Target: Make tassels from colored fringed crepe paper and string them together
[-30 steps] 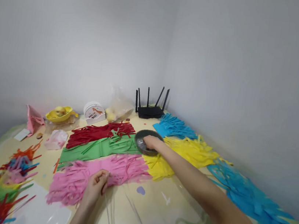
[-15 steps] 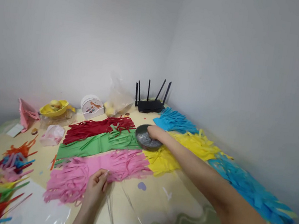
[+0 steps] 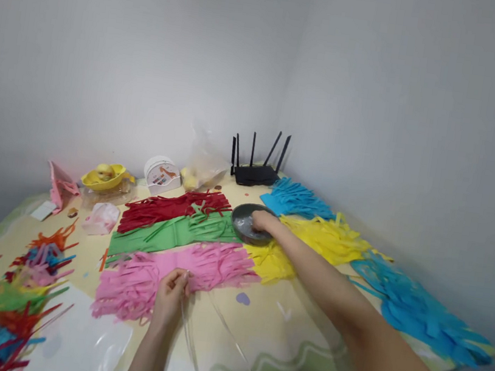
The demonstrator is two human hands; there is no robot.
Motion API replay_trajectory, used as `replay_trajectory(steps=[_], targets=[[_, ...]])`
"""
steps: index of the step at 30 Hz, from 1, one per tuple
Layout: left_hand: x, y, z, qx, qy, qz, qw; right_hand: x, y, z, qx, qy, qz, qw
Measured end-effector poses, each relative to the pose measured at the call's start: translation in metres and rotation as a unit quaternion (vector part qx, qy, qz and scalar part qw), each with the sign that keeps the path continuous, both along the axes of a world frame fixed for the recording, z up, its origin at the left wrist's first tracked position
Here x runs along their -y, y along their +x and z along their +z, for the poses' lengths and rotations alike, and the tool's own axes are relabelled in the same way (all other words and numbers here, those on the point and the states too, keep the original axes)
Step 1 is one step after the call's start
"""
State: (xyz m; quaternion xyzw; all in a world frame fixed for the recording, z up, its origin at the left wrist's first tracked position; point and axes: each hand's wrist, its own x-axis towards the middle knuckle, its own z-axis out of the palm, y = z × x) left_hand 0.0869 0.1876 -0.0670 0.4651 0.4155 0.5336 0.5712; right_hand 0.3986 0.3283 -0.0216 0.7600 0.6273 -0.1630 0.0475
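My left hand (image 3: 172, 291) is closed in a pinch on a thin clear cord (image 3: 189, 340), at the near edge of a pink fringed paper strip (image 3: 176, 261). The cord's strands run down toward the table's front. My right hand (image 3: 263, 220) reaches into a dark grey bowl (image 3: 237, 224), its fingers curled down among small shiny contents too blurred to name. What those fingers hold, if anything, is hidden. Under and beside the bowl lie green (image 3: 162, 235) and yellow (image 3: 273, 263) fringed strips.
A dark red fringed strip (image 3: 156, 212), blue fringe (image 3: 419, 305) and more blue fringe (image 3: 301, 199) lie around. Colourful tassels (image 3: 1, 329) line the left. Behind stand a black router (image 3: 255, 175), a yellow dish (image 3: 100, 182), a white giraffe-print holder (image 3: 163, 181) and a plastic bag (image 3: 204, 164).
The view has shifted slightly, so everything appears a little further right. My right hand has moved slightly within the bowl; my left hand keeps its pinch on the cord.
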Motion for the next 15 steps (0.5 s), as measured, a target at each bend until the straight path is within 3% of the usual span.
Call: replay_trajectory(steps=[5, 9, 12, 15], targets=[[-0.005, -0.004, -0.005, 0.014, 0.002, 0.0, 1.0, 0.012, 0.001, 0.018, -0.069, 0.06, -0.027, 0.995], [-0.004, -0.008, 0.006, 0.008, -0.008, -0.023, 1.0, 0.04, -0.004, 0.04, -0.177, 0.145, -0.029, 0.973], [0.004, -0.008, 0.023, 0.015, -0.014, -0.053, 0.998, 0.08, -0.038, 0.045, -0.3, 0.196, 0.024, 0.933], [0.022, -0.005, 0.041, 0.019, -0.023, -0.083, 0.996, 0.13, -0.094, 0.036, -0.429, 0.209, 0.101, 0.873]])
